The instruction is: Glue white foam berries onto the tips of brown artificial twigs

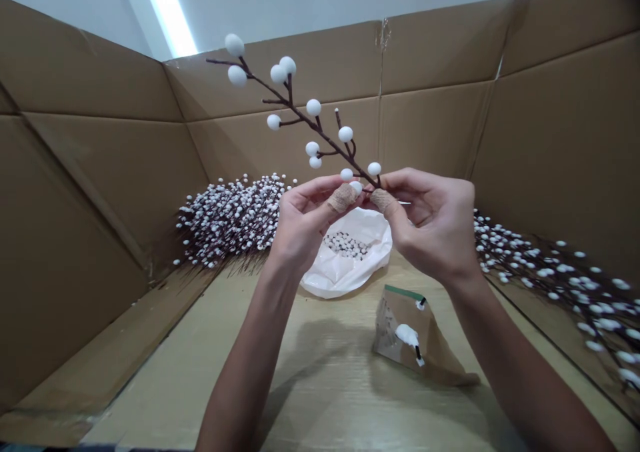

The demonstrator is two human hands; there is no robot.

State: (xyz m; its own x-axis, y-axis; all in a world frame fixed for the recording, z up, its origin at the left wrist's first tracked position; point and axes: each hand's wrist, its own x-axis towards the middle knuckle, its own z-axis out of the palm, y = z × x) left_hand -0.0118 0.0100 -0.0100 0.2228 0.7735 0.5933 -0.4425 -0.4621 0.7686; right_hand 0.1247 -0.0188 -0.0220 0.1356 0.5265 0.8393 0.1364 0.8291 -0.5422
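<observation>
I hold up an artificial dark-brown twig [300,115] studded with several white foam berries, its tip pointing up and left. My right hand [435,229] pinches the twig's lower end between a taped thumb and the fingers. My left hand [305,222], its thumb taped too, pinches a white berry [356,187] right at that lower end. The two thumbs almost touch. Both hands hover above a white plastic bag [340,269] holding loose white berries.
Cardboard walls [100,185] enclose the wooden worktop [310,385]. A heap of berry twigs [230,219] lies at the back left, another heap [555,279] runs along the right. A small cardboard wedge [410,335] with white glue blobs stands near the front.
</observation>
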